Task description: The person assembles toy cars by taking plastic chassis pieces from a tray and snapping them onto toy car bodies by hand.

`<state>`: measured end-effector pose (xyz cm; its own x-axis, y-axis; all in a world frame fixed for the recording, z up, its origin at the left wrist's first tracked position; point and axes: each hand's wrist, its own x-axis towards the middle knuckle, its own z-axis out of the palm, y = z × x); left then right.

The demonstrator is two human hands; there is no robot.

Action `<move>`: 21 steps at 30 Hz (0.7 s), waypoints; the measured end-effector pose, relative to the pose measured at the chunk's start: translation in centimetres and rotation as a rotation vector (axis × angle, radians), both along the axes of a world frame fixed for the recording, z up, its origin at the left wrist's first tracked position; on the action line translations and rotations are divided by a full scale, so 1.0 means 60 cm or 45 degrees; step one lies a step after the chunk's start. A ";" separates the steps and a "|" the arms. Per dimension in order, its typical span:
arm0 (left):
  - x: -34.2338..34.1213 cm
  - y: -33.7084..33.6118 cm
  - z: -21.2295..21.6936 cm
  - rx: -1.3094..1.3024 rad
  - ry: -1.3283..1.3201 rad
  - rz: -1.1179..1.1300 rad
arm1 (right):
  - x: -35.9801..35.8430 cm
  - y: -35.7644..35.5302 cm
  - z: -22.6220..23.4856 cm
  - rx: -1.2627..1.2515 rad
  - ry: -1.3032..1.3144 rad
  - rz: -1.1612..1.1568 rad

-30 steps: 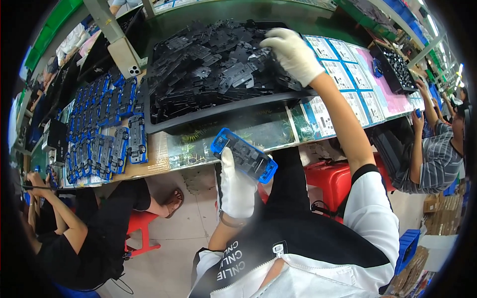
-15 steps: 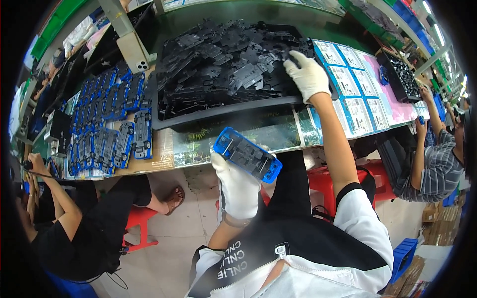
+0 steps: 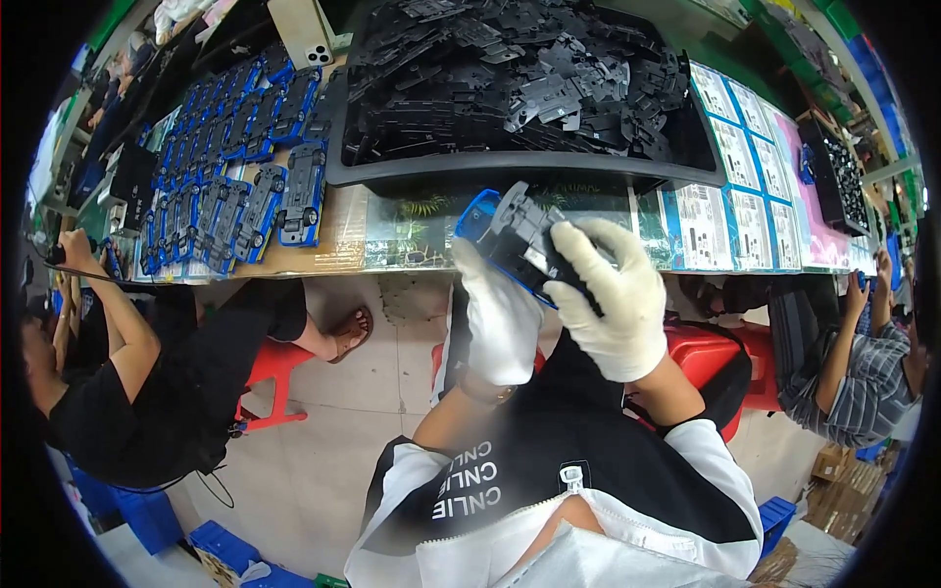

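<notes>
Brings right hand (image 3: 618, 306) from the right end of the black bin (image 3: 529, 171) since the earlier frame, over to the blue car body (image 3: 476, 218) in left hand (image 3: 498, 318). Has dark chassis plate (image 3: 518, 218) in right hand now, clamped between thumb and fingers (image 3: 580, 253) at the near right end, tilted and covering much of the blue car body. Can't tell if seated in it. Keeps left hand gripped on the blue car body from the near left, thumb up along the side, other fingertips hidden underneath. Holds both pieces up over the near edge of the desk (image 3: 392, 245), around mid-length, in front of the bin.

On desk, behind the hands: black bin heaped with loose dark plates (image 3: 549, 93). Toward left end: rows of blue cars (image 3: 235, 211), dark undersides up, some on a brown board (image 3: 338, 235) reaching the near edge. Just left of the bin, beyond the cars: pale phone (image 3: 297, 34). Toward right end: printed sheets (image 3: 755, 211), then pink sheet (image 3: 821, 245), then dark box (image 3: 838, 181) of small parts.

Off desk: co-worker in black (image 3: 147, 412) at left, co-worker in stripes (image 3: 863, 377) at right.
</notes>
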<state>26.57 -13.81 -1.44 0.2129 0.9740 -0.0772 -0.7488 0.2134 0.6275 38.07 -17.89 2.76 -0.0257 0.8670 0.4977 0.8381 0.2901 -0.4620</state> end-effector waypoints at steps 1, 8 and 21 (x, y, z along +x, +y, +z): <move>-0.002 -0.003 0.000 -0.007 -0.031 -0.057 | -0.007 -0.007 -0.002 -0.010 -0.019 -0.008; -0.003 -0.019 -0.016 -0.135 -0.064 -0.208 | -0.025 -0.007 -0.027 -0.022 -0.130 -0.104; 0.015 -0.022 -0.019 -0.317 0.009 -0.025 | -0.018 -0.008 -0.056 -0.083 0.075 -0.106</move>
